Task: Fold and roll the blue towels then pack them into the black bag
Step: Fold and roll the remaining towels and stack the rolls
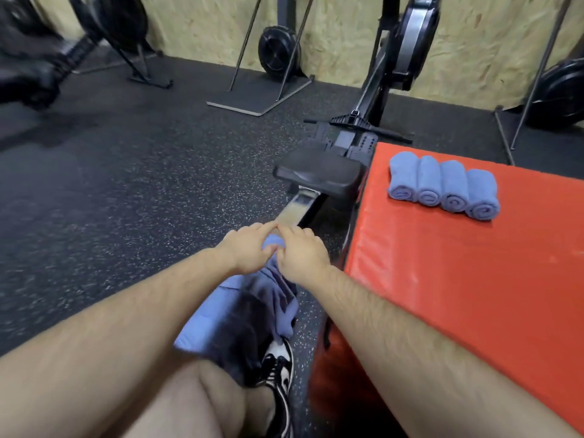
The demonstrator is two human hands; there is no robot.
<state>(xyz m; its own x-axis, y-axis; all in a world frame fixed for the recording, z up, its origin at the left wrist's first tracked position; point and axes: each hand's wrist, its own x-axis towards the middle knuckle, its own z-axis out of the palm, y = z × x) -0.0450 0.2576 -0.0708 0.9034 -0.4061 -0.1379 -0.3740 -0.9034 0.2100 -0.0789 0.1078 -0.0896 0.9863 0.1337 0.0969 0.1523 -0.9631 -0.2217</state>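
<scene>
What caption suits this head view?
Left hand and right hand hold a blue towel; four rolled towels sit on a red mat.

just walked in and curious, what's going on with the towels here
A person is seated on a gym floor, handling an unrolled blue towel that hangs down in front of them. The left hand and right hand pinch it close together at its top edge. Four rolled towels already lie side by side on the red pad to the person's right. No black bag is in view.
</scene>
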